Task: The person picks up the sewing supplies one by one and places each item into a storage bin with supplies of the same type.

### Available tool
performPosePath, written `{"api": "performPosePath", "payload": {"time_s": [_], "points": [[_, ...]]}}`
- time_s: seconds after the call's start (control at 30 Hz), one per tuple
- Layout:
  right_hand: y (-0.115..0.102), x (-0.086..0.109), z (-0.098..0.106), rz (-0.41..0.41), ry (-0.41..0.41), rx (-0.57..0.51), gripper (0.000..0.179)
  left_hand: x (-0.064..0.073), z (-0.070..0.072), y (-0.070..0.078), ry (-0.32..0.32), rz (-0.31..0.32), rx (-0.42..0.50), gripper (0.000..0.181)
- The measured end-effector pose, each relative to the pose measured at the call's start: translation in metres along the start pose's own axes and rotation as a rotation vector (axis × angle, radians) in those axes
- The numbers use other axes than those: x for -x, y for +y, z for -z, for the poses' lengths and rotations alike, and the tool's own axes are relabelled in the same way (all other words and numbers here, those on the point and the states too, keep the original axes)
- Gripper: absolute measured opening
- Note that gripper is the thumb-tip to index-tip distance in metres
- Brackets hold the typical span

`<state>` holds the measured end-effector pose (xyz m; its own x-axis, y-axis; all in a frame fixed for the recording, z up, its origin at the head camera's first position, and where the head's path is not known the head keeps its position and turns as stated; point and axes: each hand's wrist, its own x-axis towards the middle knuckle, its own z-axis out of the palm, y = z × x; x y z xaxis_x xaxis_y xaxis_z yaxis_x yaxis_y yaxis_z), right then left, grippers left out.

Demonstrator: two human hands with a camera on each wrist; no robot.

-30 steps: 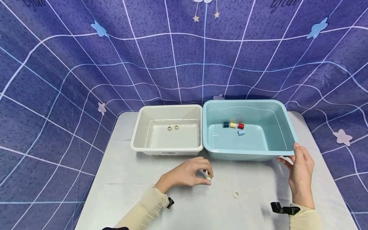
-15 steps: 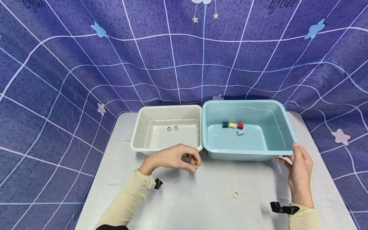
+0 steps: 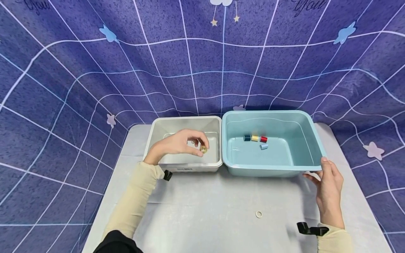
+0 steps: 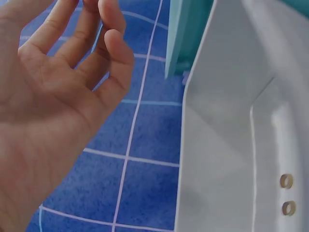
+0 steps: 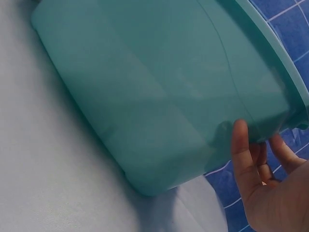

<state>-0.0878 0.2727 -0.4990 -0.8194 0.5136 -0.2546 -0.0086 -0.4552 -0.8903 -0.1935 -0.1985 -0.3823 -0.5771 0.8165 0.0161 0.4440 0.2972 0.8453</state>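
My left hand (image 3: 181,143) is over the white bin (image 3: 190,165) and pinches a small gold-coloured ring (image 3: 203,149) between thumb and fingertips. On that bin's floor lie two more gold rings (image 4: 286,181), seen in the left wrist view and mostly hidden by the hand in the head view. My right hand (image 3: 330,191) grips the front right corner of the light blue bin (image 3: 262,168), thumb on the rim and fingers beneath it. In the right wrist view its fingers (image 5: 240,140) touch the bin's outer wall.
Dark, yellow and red thread spools (image 3: 254,138) lie in a row inside the blue bin, a light blue spool (image 3: 264,146) in front of them. One pale ring (image 3: 258,214) lies on the white table (image 3: 205,218). A purple patterned cloth (image 3: 202,59) hangs behind.
My left hand has carried the gold ring from the table front, left and away from me, to above the white bin. The right hand has stayed on the blue bin's corner.
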Motion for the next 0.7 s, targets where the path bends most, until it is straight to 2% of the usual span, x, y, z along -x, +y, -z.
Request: {"api": "performPosePath", "payload": {"time_s": [0.17, 0.37, 0.53, 0.7], "points": [[-0.001, 0.000, 0.001, 0.001, -0.009, -0.007, 0.024, -0.008, 0.023, -0.010, 0.034, 0.009, 0.048, 0.023], [-0.001, -0.001, 0.001, 0.003, -0.016, -0.001, 0.023, -0.016, 0.043, -0.026, 0.084, 0.035, 0.047, 0.024], [-0.001, -0.001, 0.001, -0.009, -0.010, 0.005, 0.022, -0.019, 0.049, -0.041, 0.129, 0.076, 0.062, 0.027], [0.000, 0.000, 0.002, -0.014, -0.006, -0.002, 0.022, -0.018, 0.047, -0.068, 0.171, 0.137, 0.124, 0.030]]}}
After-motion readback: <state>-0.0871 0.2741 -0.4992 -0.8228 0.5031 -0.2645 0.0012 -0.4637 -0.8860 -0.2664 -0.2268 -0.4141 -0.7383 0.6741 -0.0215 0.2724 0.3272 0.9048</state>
